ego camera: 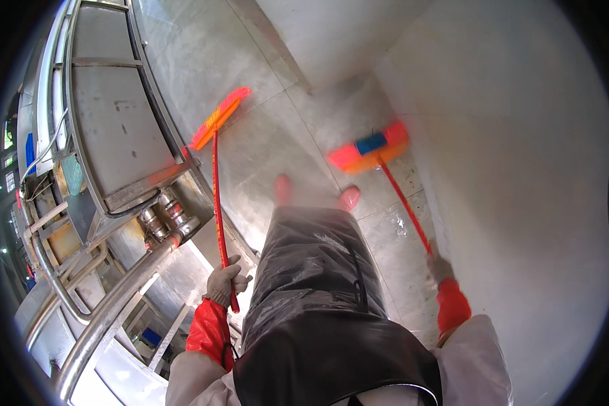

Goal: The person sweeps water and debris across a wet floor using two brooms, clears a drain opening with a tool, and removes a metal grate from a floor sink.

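Observation:
My left hand (225, 280), in a pale work glove and a red sleeve cover, grips the red handle of a broom (216, 119) near its end. That broom's orange head with pink and yellow bristles is over the tiled floor beside the metal machine. A second broom (373, 152), orange with pink and blue bristles, is held by its red handle in my right hand (439, 269), also gloved. Its head is blurred and lies ahead of my right boot, near the pale wall. The right fingers are blurred too.
On the left runs a stainless steel machine (114, 106) with pipes (116, 299) and metal fittings (170, 213). A pale wall (507, 177) rises on the right. Pink boots (350, 198) stand on grey floor tiles (254, 152), below a dark apron (319, 259). Haze blurs the middle.

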The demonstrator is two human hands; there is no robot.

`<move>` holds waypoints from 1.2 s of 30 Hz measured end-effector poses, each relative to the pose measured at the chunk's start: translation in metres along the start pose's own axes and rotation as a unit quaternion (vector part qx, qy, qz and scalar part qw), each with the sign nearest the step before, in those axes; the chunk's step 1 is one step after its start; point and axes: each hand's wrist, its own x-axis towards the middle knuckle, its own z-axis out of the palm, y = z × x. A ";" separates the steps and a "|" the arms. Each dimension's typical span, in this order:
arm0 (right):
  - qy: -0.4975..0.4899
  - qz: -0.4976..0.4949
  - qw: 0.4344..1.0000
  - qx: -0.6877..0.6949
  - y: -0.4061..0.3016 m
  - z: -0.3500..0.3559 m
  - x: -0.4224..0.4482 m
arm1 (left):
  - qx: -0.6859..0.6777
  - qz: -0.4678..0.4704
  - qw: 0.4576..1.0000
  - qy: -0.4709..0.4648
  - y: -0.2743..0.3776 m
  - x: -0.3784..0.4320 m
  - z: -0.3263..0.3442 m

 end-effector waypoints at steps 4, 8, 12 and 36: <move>-0.072 0.099 0.973 0.197 0.039 0.061 -0.095 | -0.019 -0.003 1.000 -0.015 -0.016 -0.003 0.017; -0.131 0.202 0.905 0.350 -0.030 0.008 -0.166 | -0.031 -0.004 0.999 -0.018 -0.027 -0.001 0.024; -0.055 0.049 0.969 0.234 -0.007 0.002 -0.178 | -0.032 0.004 0.999 -0.028 -0.032 0.013 0.027; -0.001 -0.018 0.999 0.048 -0.005 -0.006 0.025 | 0.000 -0.011 1.000 -0.011 -0.051 -0.018 0.031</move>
